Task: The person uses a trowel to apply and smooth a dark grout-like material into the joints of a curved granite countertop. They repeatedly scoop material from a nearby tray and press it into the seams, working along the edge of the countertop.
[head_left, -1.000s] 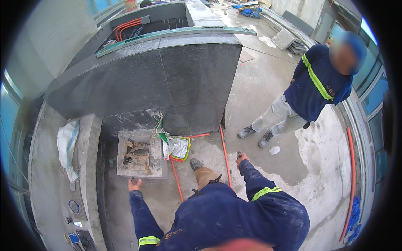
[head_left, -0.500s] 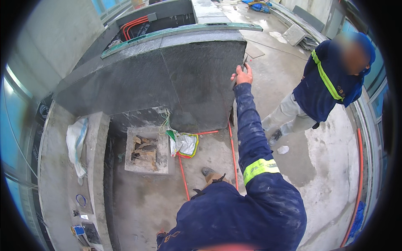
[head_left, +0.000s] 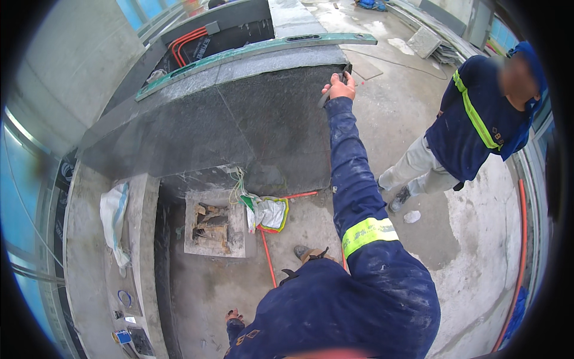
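Nearby, a worker's right hand (head_left: 340, 88) curls closed around a small grey tool (head_left: 324, 100) at the top corner of a dark wall (head_left: 269, 116), near one end of a green level (head_left: 344, 39). The left hand (head_left: 234, 315) hangs low, fingers loosely parted; I cannot tell whether it holds anything.

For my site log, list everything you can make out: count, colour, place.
Wall: one, dark grey, ahead
Spirit level: one, green, atop the wall
Pipes: several, orange, floor and behind wall
Concrete block: one, grey, floor, left of centre
Bag: one, white with coloured edges, beside block
Sack: one, white, left ledge
Slabs: several, grey, upper right
Co-worker: one, in navy and pale grey, right
Lump: one, white, near co-worker
Left hand: one, bare, lower centre
Right hand: one, bare, wall's upper right corner, fingers around a tool
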Available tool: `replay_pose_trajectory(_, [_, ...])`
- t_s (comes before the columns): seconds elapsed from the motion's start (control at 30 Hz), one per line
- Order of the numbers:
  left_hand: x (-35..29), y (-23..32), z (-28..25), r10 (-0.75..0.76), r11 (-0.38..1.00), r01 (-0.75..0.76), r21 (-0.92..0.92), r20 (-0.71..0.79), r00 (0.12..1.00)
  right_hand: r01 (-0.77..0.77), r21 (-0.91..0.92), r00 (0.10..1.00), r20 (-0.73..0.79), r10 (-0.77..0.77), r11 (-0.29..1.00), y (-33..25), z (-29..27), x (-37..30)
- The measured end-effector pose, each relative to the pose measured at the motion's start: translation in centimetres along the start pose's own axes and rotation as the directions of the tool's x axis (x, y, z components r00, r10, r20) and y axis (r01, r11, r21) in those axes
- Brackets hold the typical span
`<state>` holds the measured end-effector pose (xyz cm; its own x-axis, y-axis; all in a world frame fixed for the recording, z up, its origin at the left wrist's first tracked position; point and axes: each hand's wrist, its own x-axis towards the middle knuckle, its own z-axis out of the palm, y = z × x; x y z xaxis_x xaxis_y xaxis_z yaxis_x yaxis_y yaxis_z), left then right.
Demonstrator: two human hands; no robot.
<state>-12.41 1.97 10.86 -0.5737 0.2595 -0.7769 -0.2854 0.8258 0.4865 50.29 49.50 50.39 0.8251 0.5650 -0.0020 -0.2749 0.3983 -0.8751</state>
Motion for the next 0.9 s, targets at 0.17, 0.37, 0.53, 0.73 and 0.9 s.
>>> replay_pose_trajectory(0.17, [0.5,-1.0,-0.8,-0.016,0.985,0.018,0.170,-0.011,1.000,-0.002,-0.036,1.000,-0.012,0.002,0.999,0.2,0.9,0.2])
replay_pose_trajectory(0.37, [1.4,-3.3,-1.4,-0.121,0.981,0.121,0.154,-0.009,0.993,-0.043,-0.127,0.999,0.027,0.047,0.991,0.9,1.8,-2.2])
replay_pose_trajectory(0.53, [1.5,-4.3,-1.5,-0.154,0.980,0.154,0.128,-0.009,0.988,-0.001,-0.134,1.000,-0.022,-0.002,0.991,0.8,0.8,-2.5])
replay_pose_trajectory(0.73, [1.1,-4.1,-1.8,-0.154,0.985,0.154,0.077,-0.011,0.988,0.017,-0.184,0.996,0.086,-0.001,0.983,0.9,0.9,-1.6])
replay_pose_trajectory(0.9, [-0.2,-2.9,-1.0,-0.168,0.986,0.169,0.009,-0.064,0.984,-0.024,-0.187,0.987,0.152,0.053,0.982,1.4,2.6,-3.6])
